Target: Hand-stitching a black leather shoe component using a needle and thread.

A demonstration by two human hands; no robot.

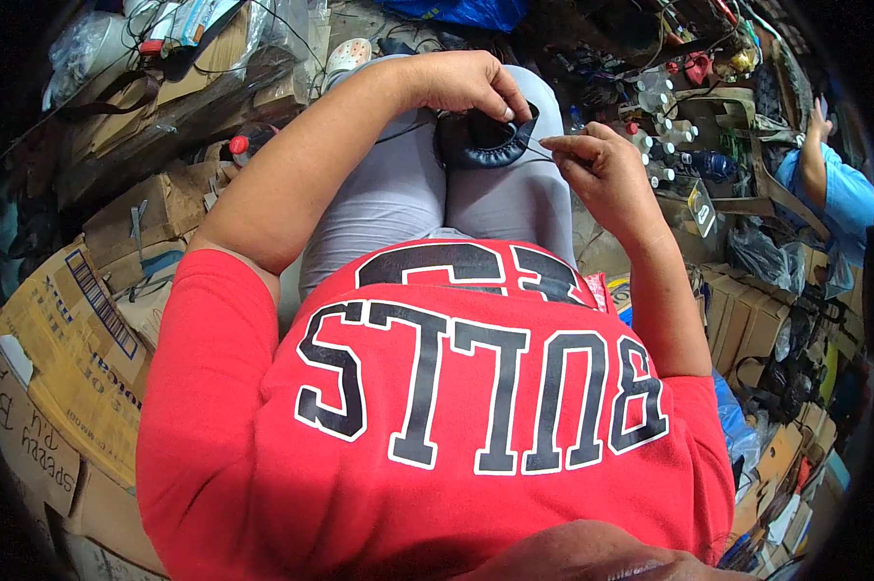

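A black, shiny piece with a gathered, curved edge (490, 155), much like a soft shoe, rests on my grey-trousered thighs. My left hand (464, 85) comes over it from the far side, thumb and fingers pinching its upper right rim. Just to the right, my right hand (603, 172) has its thumb and forefinger pressed together. A thin thread (542, 155) seems to run between those fingertips and the black piece; whether a needle is there is too small to tell. My left hand partly hides the inside of the piece.
Cardboard boxes (79, 339) are stacked on the left, near a red-capped bottle (240, 145). Several small bottles (662, 145) stand at the right. A pale clog (348, 56) lies beyond my knees. Far right, another person in a blue shirt (848, 198) raises an arm.
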